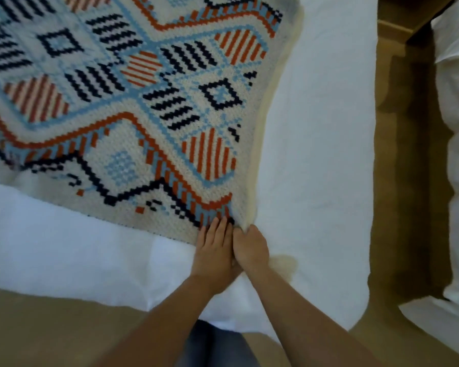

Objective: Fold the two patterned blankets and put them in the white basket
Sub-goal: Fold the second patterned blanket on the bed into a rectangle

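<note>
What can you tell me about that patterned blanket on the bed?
The patterned blanket looks knitted or crocheted: cream ground with orange stripes, navy diamonds and zigzags, light blue bands. It lies spread flat on the white bed, its top and left running out of view. Both hands meet at its near corner: the left hand rests flat on it, the right hand curls over its edge.

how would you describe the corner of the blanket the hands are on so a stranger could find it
Start at the white bed and the patterned blanket spread across it. Follow its plain cream right edge down to the nearest corner, where the left hand and right hand meet. The orange, blue and navy zigzag border ends there.
</note>
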Motion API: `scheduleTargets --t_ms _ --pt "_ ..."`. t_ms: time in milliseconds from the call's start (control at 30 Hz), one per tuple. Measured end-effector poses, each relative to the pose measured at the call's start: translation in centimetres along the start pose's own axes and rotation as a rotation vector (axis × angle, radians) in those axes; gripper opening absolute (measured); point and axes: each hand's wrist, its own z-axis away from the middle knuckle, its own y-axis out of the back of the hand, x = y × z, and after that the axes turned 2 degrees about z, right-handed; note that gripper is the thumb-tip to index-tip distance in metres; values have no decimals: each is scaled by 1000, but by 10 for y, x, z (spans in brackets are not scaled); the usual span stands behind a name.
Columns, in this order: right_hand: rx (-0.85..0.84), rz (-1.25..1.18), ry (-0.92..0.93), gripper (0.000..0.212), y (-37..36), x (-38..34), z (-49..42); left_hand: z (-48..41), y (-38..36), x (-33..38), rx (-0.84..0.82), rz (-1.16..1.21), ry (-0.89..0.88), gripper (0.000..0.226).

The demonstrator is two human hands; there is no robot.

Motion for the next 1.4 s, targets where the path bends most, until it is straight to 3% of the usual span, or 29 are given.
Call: scheduleTargets --t_ms 100,233,300,433,667,967,1133,1400 --pt "-28 -29 33 32 8 2 17 21 3 9 16 105 -38 85" --pt "15 -198 131 28 12 -16 57 48 35 14 121 403 110 34" --pt "-26 -252 155 26 11 -34 79 67 58 7 141 486 218 19" --pt "-80 -267 191 28 9 -82 115 103 107 -21 227 634 287 19" --pt "-24 -163 366 27 -1 -193 156 157 185 -103 337 352 159 24" --pt "-3 -26 540 35 -89 -346 226 212 289 -273 421 48 202 30" --pt "-1 5 604 47 -134 -409 253 240 325 -359 433 15 239 28" --pt "-82 82 678 46 -225 -494 258 251 349 -479 369 -53 243 23"
